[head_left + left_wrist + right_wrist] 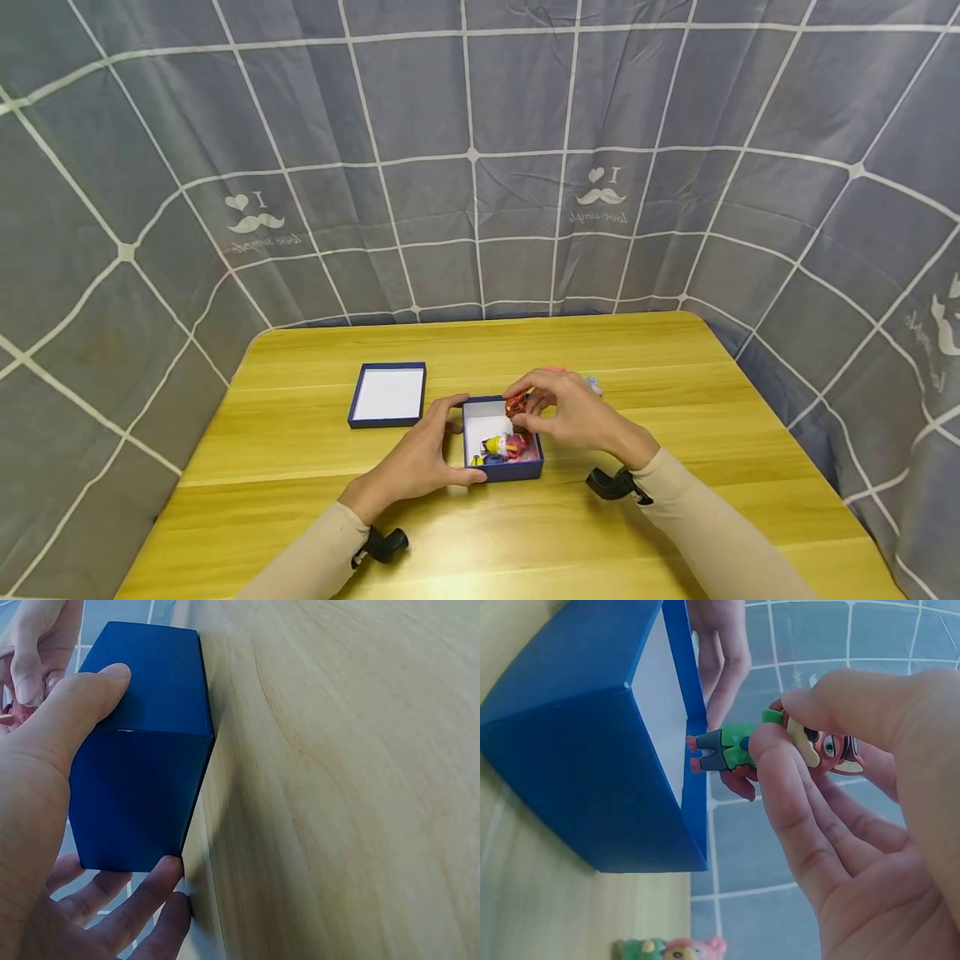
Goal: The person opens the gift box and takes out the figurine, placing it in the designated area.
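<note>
A blue open box (513, 472) with a white inside stands on the table. My left hand (423, 454) grips it from the left, thumb on the near wall and fingers round the far corner. My right hand (562, 408) pinches a fox figurine (739, 746) over the far right part of the box. It has an orange head, a green shirt and grey trousers, and its feet point toward the box opening in the right wrist view. Inside the box lie several toy figurines (495, 446), with yellow, white, red and blue parts.
Left of the box lies its blue-edged lid (388, 393), white inside up. Beyond my right hand are a pale blue figurine (594, 385) and a partly hidden pink one (555, 368). A grey checked curtain (517, 200) hangs behind the wooden table (300, 500).
</note>
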Tool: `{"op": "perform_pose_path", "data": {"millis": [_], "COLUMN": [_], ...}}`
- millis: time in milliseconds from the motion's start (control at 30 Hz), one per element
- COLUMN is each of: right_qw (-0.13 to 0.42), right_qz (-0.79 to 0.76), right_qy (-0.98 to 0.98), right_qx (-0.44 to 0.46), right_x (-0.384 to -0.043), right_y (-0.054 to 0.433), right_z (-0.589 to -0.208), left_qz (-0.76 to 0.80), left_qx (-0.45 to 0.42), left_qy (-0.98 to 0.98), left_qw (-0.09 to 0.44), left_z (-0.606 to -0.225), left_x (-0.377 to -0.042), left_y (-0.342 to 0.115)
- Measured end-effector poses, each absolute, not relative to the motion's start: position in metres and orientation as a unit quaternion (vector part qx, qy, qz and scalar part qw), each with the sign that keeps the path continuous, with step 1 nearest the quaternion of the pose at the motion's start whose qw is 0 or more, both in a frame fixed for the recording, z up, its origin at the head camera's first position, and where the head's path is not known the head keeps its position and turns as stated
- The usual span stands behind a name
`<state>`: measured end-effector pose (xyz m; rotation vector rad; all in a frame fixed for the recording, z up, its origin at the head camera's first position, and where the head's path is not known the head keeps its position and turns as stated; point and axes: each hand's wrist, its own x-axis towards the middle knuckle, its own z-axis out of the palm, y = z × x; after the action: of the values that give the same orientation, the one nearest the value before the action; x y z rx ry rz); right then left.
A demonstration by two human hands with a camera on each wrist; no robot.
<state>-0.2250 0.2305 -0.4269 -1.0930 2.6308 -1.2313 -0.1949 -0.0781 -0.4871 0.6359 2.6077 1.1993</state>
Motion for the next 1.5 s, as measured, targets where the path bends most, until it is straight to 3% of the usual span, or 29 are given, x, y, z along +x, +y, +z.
{"op": "perform_pose_path", "data": {"millis": [433,1500], "right_qw": [-0.032,-0.069], "right_qz": [-0.378,-0.421], "right_qy": [0.865,0.864], "right_qx": [-0.33,-0.268], "right_x": [-0.224,-0.227], "right_y": [0.236,0.268], "right_z": [-0.426,-0.424], "left_qz": [0.416,0.401], "left_qx": [0.216,0.221], "left_qy": [0.877,0.884], "left_qw": [0.103,0.097], "left_z": [-0.488,-0.487], "left_x": [-0.194,-0.195], "left_y": [-0.081,-0.082]}}
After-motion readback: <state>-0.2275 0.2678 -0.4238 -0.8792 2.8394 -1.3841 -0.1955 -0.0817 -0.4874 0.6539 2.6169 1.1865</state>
